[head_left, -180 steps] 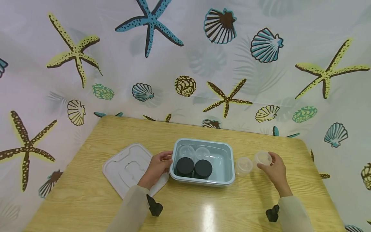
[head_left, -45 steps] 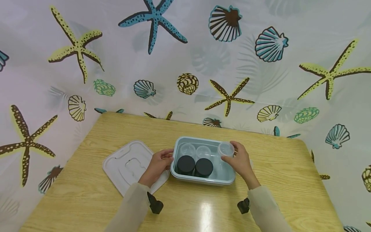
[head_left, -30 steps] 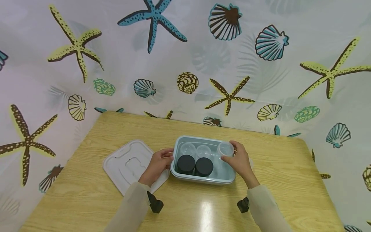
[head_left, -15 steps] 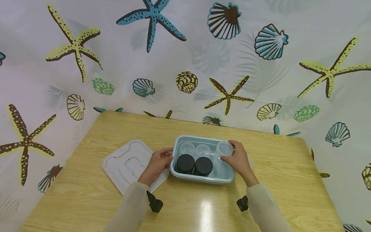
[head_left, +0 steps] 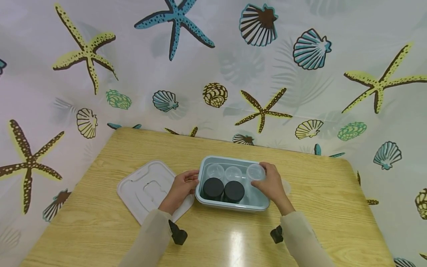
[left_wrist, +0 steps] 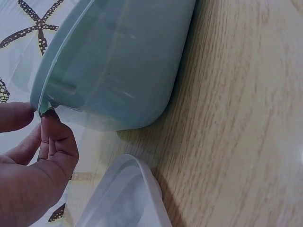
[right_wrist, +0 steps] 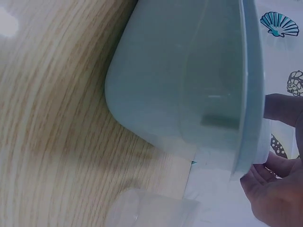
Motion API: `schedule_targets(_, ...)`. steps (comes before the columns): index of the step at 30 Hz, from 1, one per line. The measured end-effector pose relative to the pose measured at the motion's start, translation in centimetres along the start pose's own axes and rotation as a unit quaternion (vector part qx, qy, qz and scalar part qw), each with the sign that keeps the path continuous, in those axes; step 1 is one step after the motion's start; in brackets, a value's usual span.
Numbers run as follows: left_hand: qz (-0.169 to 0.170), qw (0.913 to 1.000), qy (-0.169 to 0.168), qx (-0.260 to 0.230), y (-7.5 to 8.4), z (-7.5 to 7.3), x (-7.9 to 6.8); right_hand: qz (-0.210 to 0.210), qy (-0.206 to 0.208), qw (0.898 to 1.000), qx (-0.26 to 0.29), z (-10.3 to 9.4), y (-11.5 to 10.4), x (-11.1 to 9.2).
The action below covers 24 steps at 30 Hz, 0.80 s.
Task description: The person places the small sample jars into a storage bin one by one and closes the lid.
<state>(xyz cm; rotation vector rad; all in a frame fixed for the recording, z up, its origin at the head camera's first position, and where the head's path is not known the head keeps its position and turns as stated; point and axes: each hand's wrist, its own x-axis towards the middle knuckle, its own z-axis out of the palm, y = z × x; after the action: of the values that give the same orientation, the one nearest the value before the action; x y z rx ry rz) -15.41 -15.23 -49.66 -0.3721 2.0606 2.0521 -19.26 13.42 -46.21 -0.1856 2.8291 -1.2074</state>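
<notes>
A light-blue plastic tub (head_left: 257,205) sits mid-table. My left hand (head_left: 180,191) pinches its left rim between thumb and fingers; the left wrist view shows this hand (left_wrist: 45,156) at the tub's rim. My right hand (head_left: 271,185) grips a clear plastic cup (head_left: 255,172) by its side, over the back right of the tub. Behind the rim in the right wrist view, only a strip of that cup (right_wrist: 264,144) shows. Inside the tub, two clear cups (head_left: 215,170) stand along the back left. In front of them are two containers with black tops (head_left: 213,189).
A whitish lid (head_left: 131,194) lies flat left of the tub, partly under my left forearm. Right of the tub another clear cup (right_wrist: 147,210) stands on the wooden table (head_left: 320,193), mostly hidden by my right hand in the head view. Patterned cloth (head_left: 200,55) hangs behind.
Earlier, my right hand held the cup over the table right of the tub; it has since carried it left over the tub. Lately it shifts slightly left. My left hand stays put.
</notes>
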Motion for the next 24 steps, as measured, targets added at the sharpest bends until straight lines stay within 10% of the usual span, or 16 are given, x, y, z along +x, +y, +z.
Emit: schedule_targets(24,-0.003,1.0000,-0.002,-0.004,-0.14,0.01,0.01,-0.022,-0.022,0.999,-0.037,0.85,-0.35,0.41)
